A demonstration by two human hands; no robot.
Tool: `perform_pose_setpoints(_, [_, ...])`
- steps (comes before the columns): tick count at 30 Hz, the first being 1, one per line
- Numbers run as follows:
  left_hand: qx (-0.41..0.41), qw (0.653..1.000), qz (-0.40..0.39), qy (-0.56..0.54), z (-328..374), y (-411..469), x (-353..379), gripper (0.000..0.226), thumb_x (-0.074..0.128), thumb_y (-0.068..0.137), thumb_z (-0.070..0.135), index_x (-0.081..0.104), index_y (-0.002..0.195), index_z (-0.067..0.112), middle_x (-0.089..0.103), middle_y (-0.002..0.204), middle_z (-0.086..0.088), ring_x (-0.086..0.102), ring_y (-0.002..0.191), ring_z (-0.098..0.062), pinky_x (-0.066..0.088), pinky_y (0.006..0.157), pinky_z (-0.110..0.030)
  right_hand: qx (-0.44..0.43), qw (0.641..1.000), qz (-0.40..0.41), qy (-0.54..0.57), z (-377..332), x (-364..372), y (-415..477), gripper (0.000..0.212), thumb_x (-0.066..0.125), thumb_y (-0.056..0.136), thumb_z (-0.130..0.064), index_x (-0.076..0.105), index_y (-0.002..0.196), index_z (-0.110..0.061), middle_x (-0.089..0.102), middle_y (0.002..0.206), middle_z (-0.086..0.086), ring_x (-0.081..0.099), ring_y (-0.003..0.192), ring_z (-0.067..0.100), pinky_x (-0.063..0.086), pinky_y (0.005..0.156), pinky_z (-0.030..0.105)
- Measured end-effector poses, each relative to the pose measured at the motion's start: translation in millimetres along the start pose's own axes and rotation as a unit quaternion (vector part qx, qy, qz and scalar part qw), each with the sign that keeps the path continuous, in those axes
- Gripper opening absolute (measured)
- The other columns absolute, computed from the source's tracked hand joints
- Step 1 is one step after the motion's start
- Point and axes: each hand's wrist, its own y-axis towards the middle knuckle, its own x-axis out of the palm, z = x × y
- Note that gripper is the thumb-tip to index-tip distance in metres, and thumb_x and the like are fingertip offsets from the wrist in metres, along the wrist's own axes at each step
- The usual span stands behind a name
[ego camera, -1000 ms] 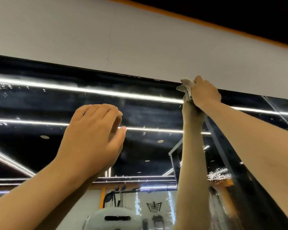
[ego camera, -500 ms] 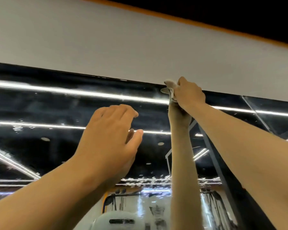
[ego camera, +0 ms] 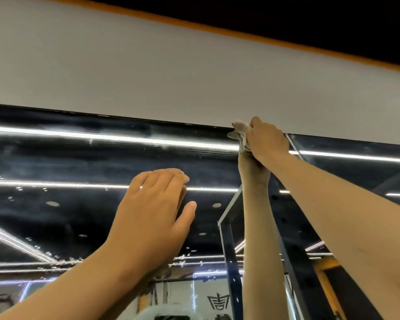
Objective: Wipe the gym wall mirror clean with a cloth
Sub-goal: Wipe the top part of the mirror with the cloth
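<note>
The wall mirror (ego camera: 62,162) fills the lower half of the view, dark, with reflected ceiling light strips and faint wipe streaks near its top. My right hand (ego camera: 267,142) is raised to the mirror's top edge and is shut on a small pale cloth (ego camera: 239,130), pressing it against the glass. The cloth pokes out to the left of my fingers. My left hand (ego camera: 155,215) rests flat on the glass lower down and to the left, fingers together, holding nothing. Both arms are mirrored in the glass.
A white wall (ego camera: 171,77) runs above the mirror, topped by an orange stripe (ego camera: 217,28) and a black ceiling. A vertical seam (ego camera: 295,146) between mirror panels lies just right of my right hand. Gym equipment shows in reflection at the bottom.
My right hand has slid the cloth along the mirror's top edge, towards the panel seam. My left hand has shifted slightly on the glass. The camera has tilted a little.
</note>
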Motion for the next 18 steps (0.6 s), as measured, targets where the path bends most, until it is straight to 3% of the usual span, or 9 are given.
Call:
perform_pose_setpoints(9, [-0.022, 1.0, -0.005, -0.002, 0.0, -4.1, 6.7, 0.043, 0.038, 0.09, 0.047, 0.062, 0.116, 0.023, 0.065, 0.121, 0.006, 0.06, 0.111, -0.014, 0.019, 0.11, -0.029, 0.033, 0.999, -0.004, -0.016, 57.7, 0.8, 10.7, 0.027, 0.036, 0.106, -0.034, 0.047, 0.107, -0.01, 0.057, 0.088, 0.013, 0.056, 0.079, 0.031, 0.043, 0.064, 0.039])
perform_pose_setpoints(18, [-0.019, 1.0, -0.007, 0.002, -1.1, -3.5, 5.9, 0.045, 0.037, 0.09, 0.048, 0.064, 0.114, 0.021, 0.067, 0.12, 0.005, 0.061, 0.11, -0.016, 0.021, 0.108, -0.031, 0.037, 0.999, -0.007, -0.011, 75.7, -4.8, 3.7, 0.025, 0.035, 0.106, -0.029, 0.049, 0.11, -0.009, 0.056, 0.088, 0.012, 0.054, 0.077, 0.029, 0.041, 0.064, 0.039])
